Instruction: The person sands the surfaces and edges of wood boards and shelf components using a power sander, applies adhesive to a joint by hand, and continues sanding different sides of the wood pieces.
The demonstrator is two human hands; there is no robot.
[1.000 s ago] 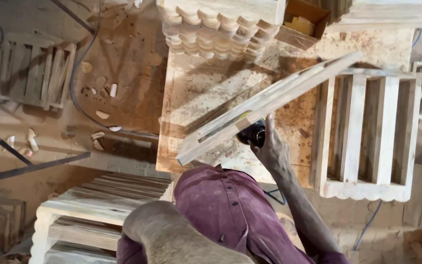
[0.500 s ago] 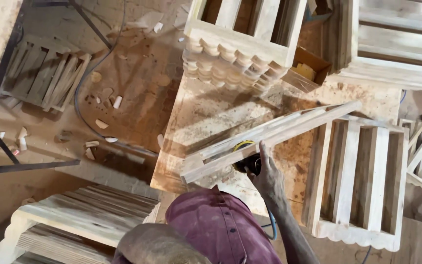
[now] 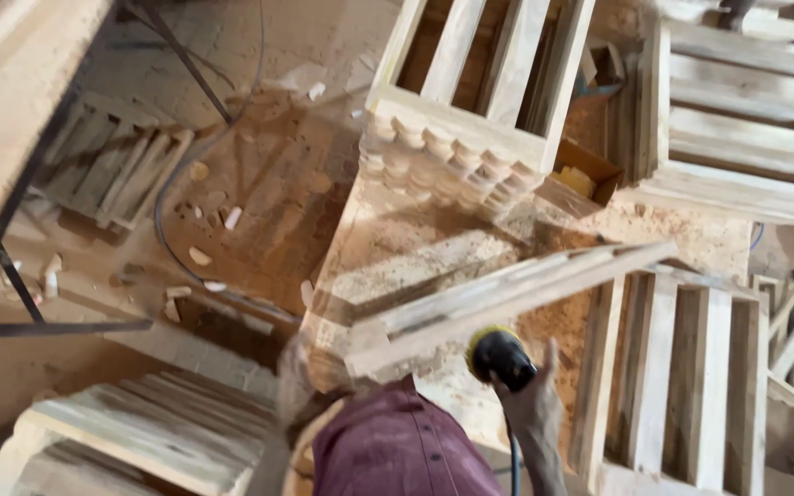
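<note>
Sawdust-coated bench [image 3: 415, 248] carries a pale slatted wooden frame [image 3: 507, 294], tilted on edge near centre; just right, the right hand [image 3: 535, 404] reaches up, fingers [image 3: 551, 354] clenched around a yellow-and-black sander [image 3: 500, 355] pressed against it.

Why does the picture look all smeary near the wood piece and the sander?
In the head view, the long wooden frame and the bottom-left stack of slatted panels look motion-blurred; the right hand on the yellow-and-black sander is soft too; the sawdust-covered bench catches bright light, the floor is dimmer.
</note>
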